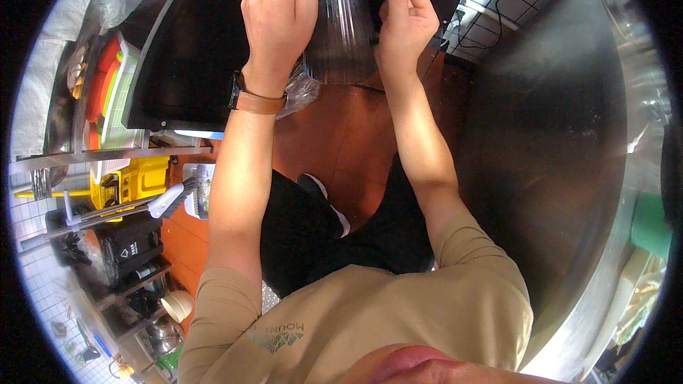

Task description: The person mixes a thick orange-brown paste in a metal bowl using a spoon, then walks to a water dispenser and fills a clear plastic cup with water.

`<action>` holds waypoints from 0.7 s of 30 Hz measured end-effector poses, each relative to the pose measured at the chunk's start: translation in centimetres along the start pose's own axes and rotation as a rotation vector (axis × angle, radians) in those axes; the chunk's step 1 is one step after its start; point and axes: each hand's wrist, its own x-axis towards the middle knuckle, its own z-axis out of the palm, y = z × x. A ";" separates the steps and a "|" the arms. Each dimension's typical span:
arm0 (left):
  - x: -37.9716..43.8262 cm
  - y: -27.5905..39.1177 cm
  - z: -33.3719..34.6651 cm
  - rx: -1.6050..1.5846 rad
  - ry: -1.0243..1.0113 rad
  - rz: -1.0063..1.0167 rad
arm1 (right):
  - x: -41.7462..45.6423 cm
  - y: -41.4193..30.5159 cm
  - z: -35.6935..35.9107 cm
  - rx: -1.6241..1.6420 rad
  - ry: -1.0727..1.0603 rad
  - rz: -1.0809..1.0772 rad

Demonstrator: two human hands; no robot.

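Note:
Both hands are raised in front of me at the top of the view. My left hand [280, 16], with a brown-strapped watch [259, 102] on its wrist, holds a clear ribbed jug [341, 32] by its left side near the dark rim. The jug is see-through, and I see nothing inside it. At the jug's right side, the thumb and fingers of my right hand [408, 13] close on a dark part that looks like its handle. Black surroundings blur the outline of that part. The top of the jug and some left fingertips run out of view.
Behind the jug stands a black panel [203, 48] over a reddish tiled floor [315, 133]. Shelves at left hold colourful trays [112, 90]. A brush [171, 200], a yellow bucket [144, 181] and a black bin [133, 250] stand below. A dark-sided metal counter [544, 160] flanks my right.

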 end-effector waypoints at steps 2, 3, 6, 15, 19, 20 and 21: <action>0.0 0.0 0.1 -0.011 -0.005 -0.016 | 0.1 0.2 0.0 0.002 0.003 -0.009; -0.1 0.0 -0.2 -0.020 0.002 -0.027 | -0.1 0.4 0.0 -0.009 0.002 0.000; -0.7 -0.3 -0.6 0.031 0.024 -0.045 | -0.4 1.3 -0.8 -0.178 0.018 -0.047; -1.4 -0.8 0.5 -0.056 0.155 0.026 | -1.1 -1.1 0.7 -0.189 0.112 0.065; -1.5 -0.5 0.3 -0.047 0.181 0.033 | -1.5 -1.6 0.8 -0.251 0.101 0.064; -1.5 -0.5 0.2 -0.045 0.181 0.030 | -1.4 -1.5 0.8 -0.245 0.093 0.065; -1.3 -0.4 0.3 -0.048 0.180 0.030 | -1.2 -1.4 0.6 -0.239 0.088 0.062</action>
